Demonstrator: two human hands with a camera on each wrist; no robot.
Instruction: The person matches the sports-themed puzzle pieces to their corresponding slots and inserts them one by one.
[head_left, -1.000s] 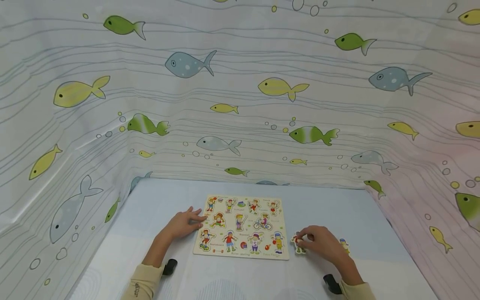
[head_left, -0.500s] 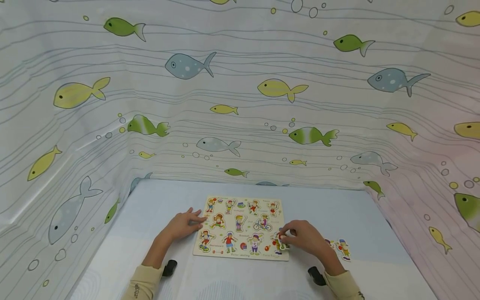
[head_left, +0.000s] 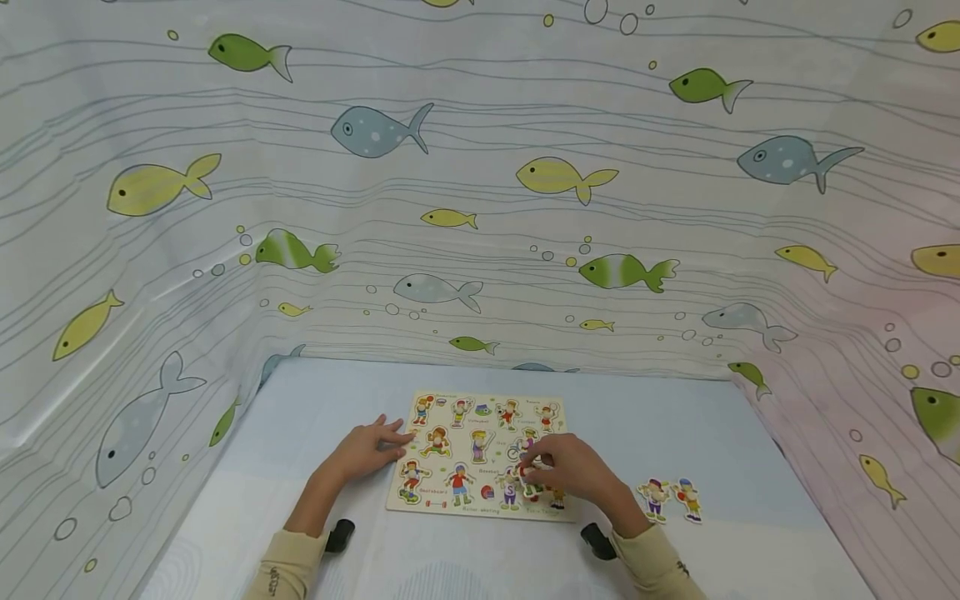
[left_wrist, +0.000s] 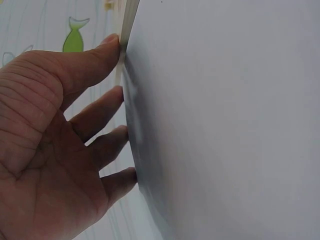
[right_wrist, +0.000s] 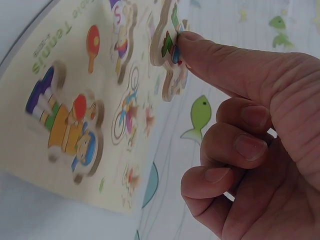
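Observation:
A pale wooden puzzle board (head_left: 459,452) with cartoon sports figures lies on the table. My left hand (head_left: 363,454) rests at its left side with fingers fairly straight; in the left wrist view the thumb touches the board's edge (left_wrist: 131,20) and the other fingertips touch the table. Over the board's lower right part, my right hand (head_left: 573,467) pinches a figure-shaped puzzle piece (right_wrist: 164,47), tilted and raised above the surface, its far side hidden. Near it on the board, a table-tennis figure piece (right_wrist: 67,127) stands proud of the surface.
Two loose figure pieces, one in purple (head_left: 655,502) and one with a blue cap (head_left: 686,502), lie on the table right of the board. Black wrist devices (head_left: 340,535) sit below both hands. A fish-patterned curtain (head_left: 495,250) surrounds the table's back and sides.
My right hand has carried the puzzle piece left from the table beside the board to above its lower right part, uncovering the two loose pieces. The left hand has stayed put.

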